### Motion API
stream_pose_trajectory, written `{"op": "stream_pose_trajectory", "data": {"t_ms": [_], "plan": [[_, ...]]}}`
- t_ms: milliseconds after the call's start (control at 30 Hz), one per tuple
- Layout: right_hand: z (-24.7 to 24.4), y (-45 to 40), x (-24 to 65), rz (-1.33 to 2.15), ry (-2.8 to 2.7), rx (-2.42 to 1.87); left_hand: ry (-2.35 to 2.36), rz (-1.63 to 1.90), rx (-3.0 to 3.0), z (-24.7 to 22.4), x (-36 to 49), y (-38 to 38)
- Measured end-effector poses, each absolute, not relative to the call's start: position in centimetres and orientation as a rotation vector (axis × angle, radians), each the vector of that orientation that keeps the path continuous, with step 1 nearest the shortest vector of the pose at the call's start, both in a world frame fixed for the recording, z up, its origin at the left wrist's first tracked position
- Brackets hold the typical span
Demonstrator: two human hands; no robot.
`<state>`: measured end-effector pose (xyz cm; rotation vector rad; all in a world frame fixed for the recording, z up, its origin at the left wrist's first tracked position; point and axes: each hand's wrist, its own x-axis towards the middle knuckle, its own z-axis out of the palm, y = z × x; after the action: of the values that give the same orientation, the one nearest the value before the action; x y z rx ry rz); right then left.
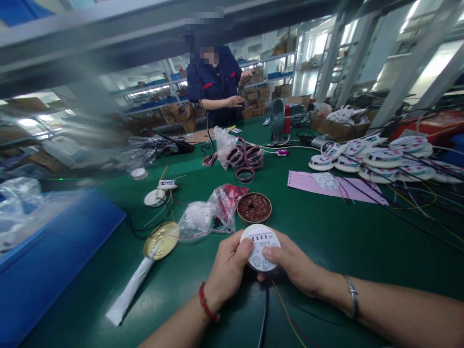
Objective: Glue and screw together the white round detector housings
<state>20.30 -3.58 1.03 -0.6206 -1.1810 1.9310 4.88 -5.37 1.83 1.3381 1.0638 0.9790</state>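
A round white water meter dial (258,249) with number windows and small printed dials faces up between my two hands. My left hand (229,263) grips its left rim, thumb pressed on the face. From the other side my right hand (292,263) closes on the right rim, its thumb also on the face. A black cable (265,314) and thin coloured wires (286,314) trail below the dial toward me. Just beyond it stands a round tin of dark red-brown small parts (254,208). The fingers under the dial are mostly hidden.
A blue bin (72,261) stands left. Near it lie a yellowish lid (163,239) with a white wrapped stick (130,292), and bags of small parts (197,217). Clear rings (246,159) sit mid-table. Stacked meter dials (384,157) lie right, and a co-worker (215,87) stands across the table.
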Motion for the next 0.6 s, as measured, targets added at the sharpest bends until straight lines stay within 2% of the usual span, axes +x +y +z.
{"op": "stream_pose_trajectory", "data": {"t_ms": [200,333,433,600], "plan": [[0.8,-3.3,20.4,2.093,-1.112,-0.68,1.134,0.872,1.528,2.5,3.3,-4.5],[0.5,-3.4,20.4,2.141,-1.063,-0.762,1.758,0.816,1.985,3.9,-0.3,-2.3],[0.4,-3.5,20.4,2.123,-1.075,-0.794,2.193,0.586,2.209,4.3,-2.6,-1.2],[0.4,-3.6,20.5,2.086,-1.11,-0.805,2.255,0.205,2.331,3.2,-2.9,-1.0]]}}
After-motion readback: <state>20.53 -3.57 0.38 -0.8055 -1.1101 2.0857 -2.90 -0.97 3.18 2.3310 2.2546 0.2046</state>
